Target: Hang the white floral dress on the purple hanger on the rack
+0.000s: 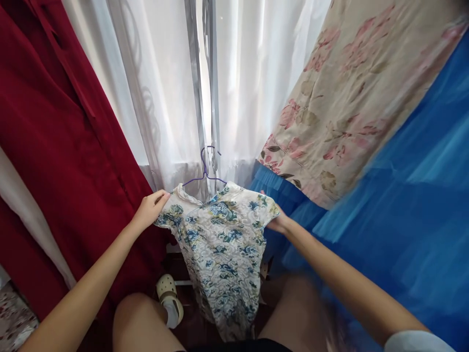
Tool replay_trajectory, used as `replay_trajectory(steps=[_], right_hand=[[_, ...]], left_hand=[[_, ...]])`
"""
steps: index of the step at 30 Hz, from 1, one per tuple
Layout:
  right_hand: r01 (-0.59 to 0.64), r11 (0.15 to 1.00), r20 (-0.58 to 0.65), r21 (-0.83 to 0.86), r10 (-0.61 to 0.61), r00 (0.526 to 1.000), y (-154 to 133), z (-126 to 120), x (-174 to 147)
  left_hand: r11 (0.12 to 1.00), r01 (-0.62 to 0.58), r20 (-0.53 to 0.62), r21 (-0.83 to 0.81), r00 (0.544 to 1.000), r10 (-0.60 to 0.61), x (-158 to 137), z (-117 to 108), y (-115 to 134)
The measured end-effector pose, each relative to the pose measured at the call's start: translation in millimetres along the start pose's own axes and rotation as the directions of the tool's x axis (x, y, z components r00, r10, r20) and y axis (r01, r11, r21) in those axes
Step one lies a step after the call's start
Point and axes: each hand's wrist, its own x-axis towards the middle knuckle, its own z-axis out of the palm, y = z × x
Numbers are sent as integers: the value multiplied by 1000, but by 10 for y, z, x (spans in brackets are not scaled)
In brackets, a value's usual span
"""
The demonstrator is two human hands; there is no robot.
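Left hand: the left hand (149, 210) pinches the shoulder of the floral dress (220, 244).
Right hand: the right hand (279, 222) grips the other sleeve, fingers partly hidden behind cloth.
Dress: hangs on a purple hanger (203, 172) between both hands, before the white curtain (242, 88).
Room: red garment (54, 146) left; pink-flowered fabric (351, 93) and blue tulle (403, 210) right; a white shoe (169, 298) on dark floor.

No text, label, brand or number can be read anywhere. The dress (220, 244) between the hands bears only a floral print.
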Motion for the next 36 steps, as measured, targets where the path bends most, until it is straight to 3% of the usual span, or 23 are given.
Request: replay_trajectory(steps=[2, 5, 8, 15, 19, 22, 25, 28, 32, 34, 36], right_hand=[[21, 998, -15, -68, -22, 1000, -180, -142, -132], [96, 949, -67, -299, -122, 990, -418, -271, -345], [107, 891, -76, -441, -156, 985, -473, -286, -504], [-7, 894, -41, -448, -12, 999, -244, -363, -678], [75, 901, 1, -428, -82, 997, -250, -372, -676], [128, 937, -77, -324, -161, 984, -207, -297, -510], [175, 942, -243, -288, -248, 938, -76, -192, -254], [260, 915, -380, -309, -369, 848, 9, -122, -46], [386, 880, -475, -278, -475, 741, -178, -75, 92], [424, 874, -477, -237, -484, 733, -370, -1, 127], [429, 878, -434, -213, -478, 763, -570, 165, 119]], left_hand=[[998, -21, -18, 59, 1000, 22, -124, 3, -12], [991, -24, -75, 129, 997, 34, -268, 35, 6], [990, -1, -147, 140, 989, 22, -340, 52, 66], [985, 19, -181, 174, 983, 13, -425, -90, 180], [993, 43, -200, 107, 980, -21, -486, -104, 142], [998, 52, -228, 22, 973, -45, -497, -17, 78], [997, 72, -286, 12, 956, -65, -500, 75, 65], [995, 85, -391, 60, 919, -54, -527, 88, 141], [995, 101, -460, 28, 884, -77, -603, -20, 225], [992, 116, -420, -45, 899, -124, -645, -74, 170], [986, 157, -361, -56, 917, -166, -691, -83, 44]])
